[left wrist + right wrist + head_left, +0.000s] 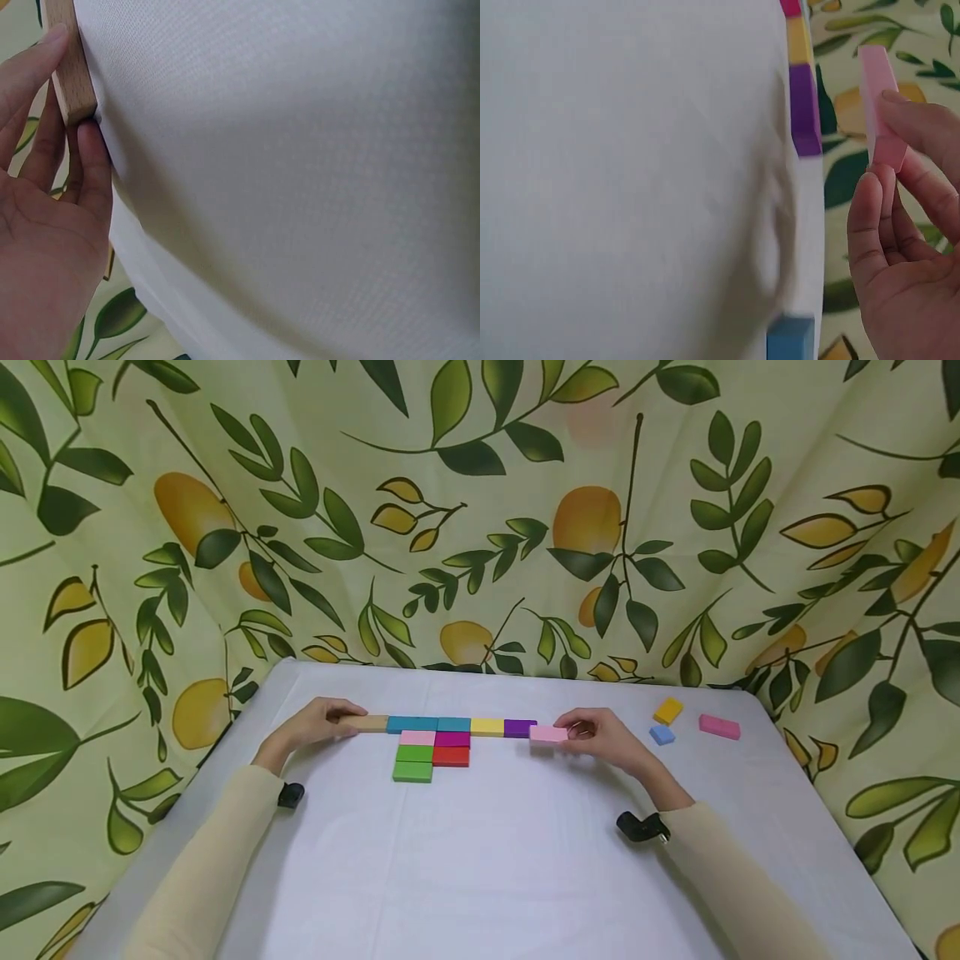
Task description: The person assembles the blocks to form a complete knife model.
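Note:
A row of coloured blocks runs across the table, with a plain wooden block at its left end. My left hand pinches that wooden block between thumb and fingers. Two teal blocks, a yellow block and a purple block continue the row. Near its right end, my right hand holds a light pink block by thumb and fingertips. In the right wrist view this pink block is raised off the cloth, apart from the purple one.
Below the row lie a pink block, a magenta block, a red block and two green blocks. At the right are an orange-yellow block, a blue block and a darker pink block. A patterned curtain hangs behind.

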A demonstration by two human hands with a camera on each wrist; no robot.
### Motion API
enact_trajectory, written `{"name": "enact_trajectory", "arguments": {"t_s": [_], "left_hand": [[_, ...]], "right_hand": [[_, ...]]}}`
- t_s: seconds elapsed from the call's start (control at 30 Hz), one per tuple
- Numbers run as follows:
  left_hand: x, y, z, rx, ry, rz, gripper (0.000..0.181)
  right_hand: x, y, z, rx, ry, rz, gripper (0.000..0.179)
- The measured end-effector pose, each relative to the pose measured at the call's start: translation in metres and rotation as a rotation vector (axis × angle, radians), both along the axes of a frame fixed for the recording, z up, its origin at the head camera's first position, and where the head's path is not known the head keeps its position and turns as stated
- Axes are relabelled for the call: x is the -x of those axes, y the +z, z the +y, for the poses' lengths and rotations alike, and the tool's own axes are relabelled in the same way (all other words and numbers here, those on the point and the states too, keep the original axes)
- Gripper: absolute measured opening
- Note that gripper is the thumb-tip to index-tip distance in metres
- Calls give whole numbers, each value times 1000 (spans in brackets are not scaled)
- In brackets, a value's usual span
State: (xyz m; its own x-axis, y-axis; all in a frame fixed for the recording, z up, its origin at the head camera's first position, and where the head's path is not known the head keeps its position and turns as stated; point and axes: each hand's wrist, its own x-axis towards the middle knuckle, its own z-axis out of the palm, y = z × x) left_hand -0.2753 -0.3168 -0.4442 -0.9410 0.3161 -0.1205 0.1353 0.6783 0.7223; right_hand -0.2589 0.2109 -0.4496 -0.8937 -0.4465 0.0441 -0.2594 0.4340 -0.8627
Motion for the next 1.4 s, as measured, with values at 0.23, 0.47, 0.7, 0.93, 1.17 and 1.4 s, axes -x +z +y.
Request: {"name": "enact_trajectory", "arguments": {"t_s": [0.23,0.47,0.7,0.93,1.17,1.4], "left_hand": [[2,0,1,15,25,-23,36],[3,0,0,17,24,-19,36],[4,0,0,11,14,-12,35],[3,1,0,1,8,-6,33],[3,0,0,-3,-3,0,33],[2,0,0,-3,-1,-5,34]], "right_hand": [[-2,-6,-45,-9,58,10,32],[-12,-15,-88,-20,160,75,29],[-21,-11,-116,-27,173,79,27],[-24,-10,-132,-50,188,89,28],[-27,-9,-142,-74,201,102,26],[-27,-8,-149,-93,199,107,26]]}}
